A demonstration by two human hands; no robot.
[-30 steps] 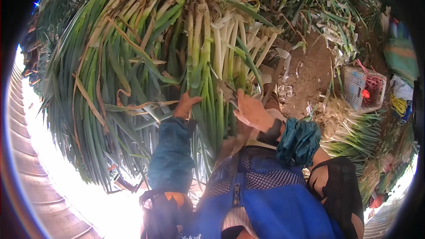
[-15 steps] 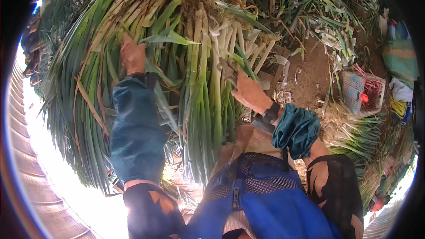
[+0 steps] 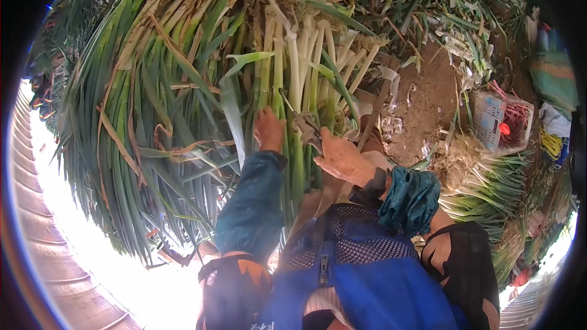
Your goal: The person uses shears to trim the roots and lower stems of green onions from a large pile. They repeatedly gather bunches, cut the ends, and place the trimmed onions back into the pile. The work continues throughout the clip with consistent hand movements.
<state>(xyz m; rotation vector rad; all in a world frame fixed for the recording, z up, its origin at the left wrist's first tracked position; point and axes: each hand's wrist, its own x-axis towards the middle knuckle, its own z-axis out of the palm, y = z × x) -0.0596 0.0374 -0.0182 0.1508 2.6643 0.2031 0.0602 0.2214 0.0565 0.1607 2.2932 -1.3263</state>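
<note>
The left hand is on the leek stalks at the centre of the frame; whether its grip is closed around them, I cannot tell. The right hand has its grip clenched on a metal tool, just beside the stalks. Their long axis runs nearly vertical, roots toward the upper edge, leaves downward. The leek pile fills the left. At right, brown soil gives some room before the white crate.
</note>
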